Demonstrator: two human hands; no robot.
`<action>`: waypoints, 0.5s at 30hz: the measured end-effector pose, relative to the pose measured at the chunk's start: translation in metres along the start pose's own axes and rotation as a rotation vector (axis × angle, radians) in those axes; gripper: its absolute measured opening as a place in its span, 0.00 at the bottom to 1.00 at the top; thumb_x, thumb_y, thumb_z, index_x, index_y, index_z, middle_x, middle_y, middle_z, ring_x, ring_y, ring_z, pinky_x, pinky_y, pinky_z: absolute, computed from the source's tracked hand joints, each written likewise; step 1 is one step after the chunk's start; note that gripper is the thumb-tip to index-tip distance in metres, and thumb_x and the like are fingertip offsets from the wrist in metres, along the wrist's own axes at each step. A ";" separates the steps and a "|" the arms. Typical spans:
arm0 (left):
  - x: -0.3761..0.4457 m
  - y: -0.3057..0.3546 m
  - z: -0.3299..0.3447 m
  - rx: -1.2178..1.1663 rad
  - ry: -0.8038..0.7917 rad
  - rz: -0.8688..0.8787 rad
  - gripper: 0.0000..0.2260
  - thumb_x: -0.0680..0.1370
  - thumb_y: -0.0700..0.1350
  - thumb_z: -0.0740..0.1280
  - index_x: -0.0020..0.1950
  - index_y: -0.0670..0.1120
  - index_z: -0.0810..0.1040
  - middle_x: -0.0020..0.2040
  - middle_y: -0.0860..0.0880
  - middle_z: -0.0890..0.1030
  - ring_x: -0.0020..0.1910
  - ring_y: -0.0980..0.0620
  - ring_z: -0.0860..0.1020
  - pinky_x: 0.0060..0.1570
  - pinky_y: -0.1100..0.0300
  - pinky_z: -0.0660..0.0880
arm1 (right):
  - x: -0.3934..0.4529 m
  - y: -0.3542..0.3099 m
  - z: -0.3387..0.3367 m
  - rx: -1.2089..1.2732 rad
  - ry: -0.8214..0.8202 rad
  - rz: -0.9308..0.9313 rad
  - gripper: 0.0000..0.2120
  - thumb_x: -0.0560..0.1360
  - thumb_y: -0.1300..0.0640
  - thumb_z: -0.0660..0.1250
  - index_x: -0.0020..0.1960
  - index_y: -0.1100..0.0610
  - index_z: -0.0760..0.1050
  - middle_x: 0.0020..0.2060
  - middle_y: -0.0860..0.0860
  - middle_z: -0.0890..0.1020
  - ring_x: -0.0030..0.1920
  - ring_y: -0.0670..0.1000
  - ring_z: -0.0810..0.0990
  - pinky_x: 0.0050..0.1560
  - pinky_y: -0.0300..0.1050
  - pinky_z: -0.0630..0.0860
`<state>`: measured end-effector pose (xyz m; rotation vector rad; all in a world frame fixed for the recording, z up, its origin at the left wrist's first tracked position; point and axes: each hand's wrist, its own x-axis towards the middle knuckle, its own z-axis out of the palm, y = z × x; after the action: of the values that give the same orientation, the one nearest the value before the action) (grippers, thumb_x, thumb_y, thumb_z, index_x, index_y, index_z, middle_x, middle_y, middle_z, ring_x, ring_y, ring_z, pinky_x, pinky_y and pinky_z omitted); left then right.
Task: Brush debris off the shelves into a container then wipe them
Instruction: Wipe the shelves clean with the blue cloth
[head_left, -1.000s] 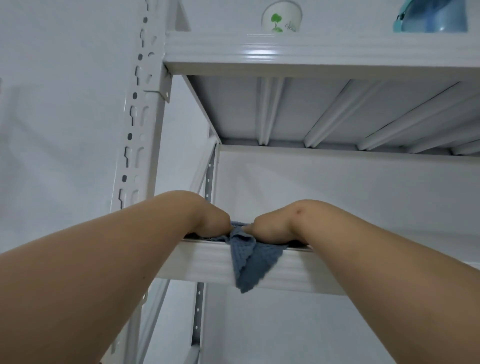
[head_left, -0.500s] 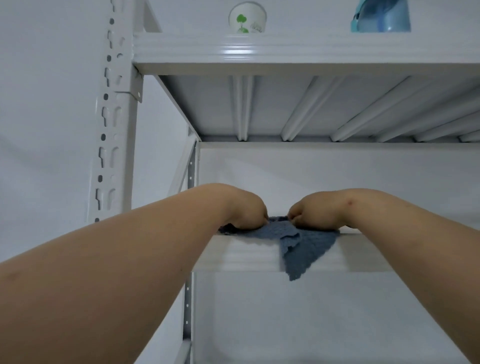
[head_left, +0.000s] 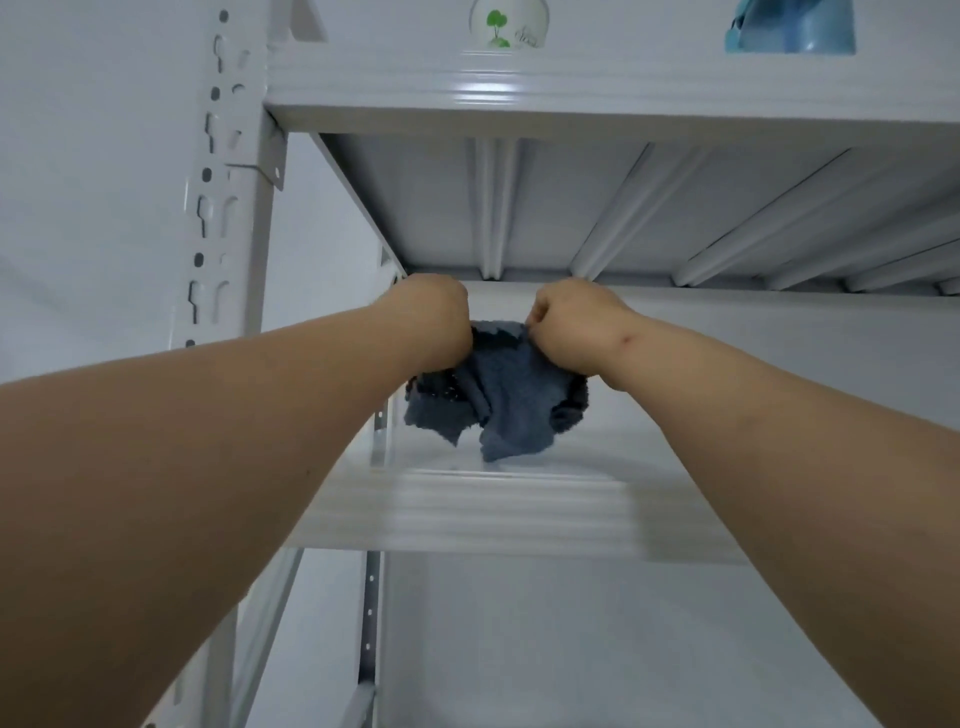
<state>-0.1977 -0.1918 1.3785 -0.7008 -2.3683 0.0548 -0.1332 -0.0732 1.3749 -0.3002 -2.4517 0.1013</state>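
Nearest the camera, two bare forearms reach up and forward toward the white metal shelf (head_left: 514, 514), whose front lip is blurred. Just above and behind that lip hangs the blue cloth (head_left: 506, 402), bunched up and held off the shelf surface, its lower corners dangling loose toward the shelf. The left hand (head_left: 434, 319) has its grip curled tight on the cloth's left top edge, fingers hidden behind the back of the hand. The right hand (head_left: 574, 325) is fisted too, pinching the cloth's right top edge, knuckles turned toward the left hand, the two fists near each other but apart. Left of the shelf stands the slotted upright post (head_left: 228, 171). Farther up is the ribbed underside of the upper shelf (head_left: 649, 208). On top of that one, a white cup with a green tree print (head_left: 509, 26) and, well to its right, a blue container (head_left: 789, 26).
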 end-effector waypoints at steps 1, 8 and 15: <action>0.003 -0.002 -0.001 -0.029 -0.042 -0.022 0.12 0.79 0.37 0.58 0.58 0.39 0.77 0.37 0.47 0.74 0.36 0.49 0.76 0.34 0.60 0.75 | 0.003 -0.003 -0.001 0.035 -0.059 -0.002 0.12 0.79 0.63 0.60 0.61 0.63 0.76 0.58 0.59 0.78 0.55 0.59 0.80 0.54 0.53 0.80; 0.004 -0.020 0.022 -0.253 -0.574 -0.013 0.20 0.77 0.44 0.69 0.68 0.52 0.74 0.60 0.52 0.76 0.59 0.51 0.76 0.60 0.48 0.75 | 0.009 -0.001 0.006 0.054 -0.833 0.056 0.22 0.79 0.55 0.65 0.72 0.46 0.68 0.69 0.55 0.70 0.66 0.61 0.72 0.60 0.65 0.74; 0.025 -0.029 0.036 -0.234 -0.678 -0.007 0.21 0.75 0.43 0.71 0.67 0.52 0.75 0.65 0.50 0.75 0.63 0.51 0.74 0.62 0.52 0.74 | 0.040 -0.014 0.026 -0.041 -0.939 -0.112 0.22 0.79 0.66 0.62 0.70 0.51 0.71 0.64 0.59 0.75 0.64 0.62 0.75 0.66 0.59 0.72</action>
<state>-0.2490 -0.1990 1.3714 -0.8873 -3.0612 0.0114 -0.1823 -0.0773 1.3804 -0.1394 -3.3981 0.1719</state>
